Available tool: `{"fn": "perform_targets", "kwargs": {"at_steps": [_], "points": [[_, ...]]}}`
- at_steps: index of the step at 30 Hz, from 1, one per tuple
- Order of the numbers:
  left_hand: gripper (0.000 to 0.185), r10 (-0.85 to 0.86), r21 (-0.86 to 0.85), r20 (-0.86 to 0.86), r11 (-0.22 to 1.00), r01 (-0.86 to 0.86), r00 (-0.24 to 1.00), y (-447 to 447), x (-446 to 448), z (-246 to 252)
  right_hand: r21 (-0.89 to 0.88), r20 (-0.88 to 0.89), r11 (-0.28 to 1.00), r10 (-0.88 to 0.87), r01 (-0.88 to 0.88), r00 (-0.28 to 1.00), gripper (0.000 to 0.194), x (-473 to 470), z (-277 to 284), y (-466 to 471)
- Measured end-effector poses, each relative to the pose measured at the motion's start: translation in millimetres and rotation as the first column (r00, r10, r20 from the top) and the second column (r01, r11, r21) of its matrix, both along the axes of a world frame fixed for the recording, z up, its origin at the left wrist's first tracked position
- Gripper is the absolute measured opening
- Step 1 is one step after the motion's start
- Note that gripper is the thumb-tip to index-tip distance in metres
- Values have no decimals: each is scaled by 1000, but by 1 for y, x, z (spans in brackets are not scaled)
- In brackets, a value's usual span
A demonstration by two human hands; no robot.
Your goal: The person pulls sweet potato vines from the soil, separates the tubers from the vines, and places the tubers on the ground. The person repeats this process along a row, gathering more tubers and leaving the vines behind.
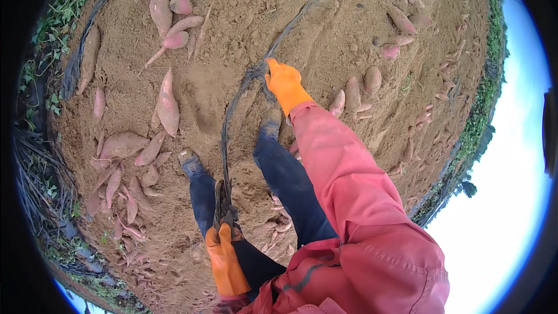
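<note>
A long twisted strip of black plastic film (225, 139) runs over the sandy soil and between my legs. My left hand (227, 257), in an orange rubber glove, is closed around a folded bundle of this film by my left leg. Farther out, my right hand (283, 80), gloved alike, is closed on the strip where it bunches up, with a short piece dangling beneath the fist. From there the strip trails on along the ground, away from me. My fingers partly hide the film at both grips.
Pink sweet potatoes lie in piles on the left (124, 145), ahead (160, 11) and on the right (401, 19). One sweet potato (167, 107) rests near my left boot (190, 160). Green vines (56, 30) and more black film (37, 179) line the left edge.
</note>
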State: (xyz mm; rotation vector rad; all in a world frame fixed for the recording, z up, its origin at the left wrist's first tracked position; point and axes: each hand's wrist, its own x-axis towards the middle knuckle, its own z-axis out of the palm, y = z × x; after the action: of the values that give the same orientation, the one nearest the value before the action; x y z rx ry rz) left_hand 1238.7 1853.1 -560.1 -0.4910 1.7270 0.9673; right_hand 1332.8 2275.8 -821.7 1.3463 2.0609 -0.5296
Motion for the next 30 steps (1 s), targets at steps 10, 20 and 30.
{"fn": "perform_targets", "kwargs": {"at_steps": [10, 20, 30], "points": [[31, 84, -16, 85, 996, -83, 993, 12, 19, -20, -443, 186, 850, 398, -285, 898, 36, 15, -77, -29], [38, 75, 42, 139, 996, -82, 987, -28, 17, 4, -790, -226, 570, 72, -226, 972, 67, 52, 184, -159], [60, -83, -94, 486, 985, 146, 870, 6, -12, 122, -750, -437, 575, -60, -327, 898, 40, 30, 357, -275]]}}
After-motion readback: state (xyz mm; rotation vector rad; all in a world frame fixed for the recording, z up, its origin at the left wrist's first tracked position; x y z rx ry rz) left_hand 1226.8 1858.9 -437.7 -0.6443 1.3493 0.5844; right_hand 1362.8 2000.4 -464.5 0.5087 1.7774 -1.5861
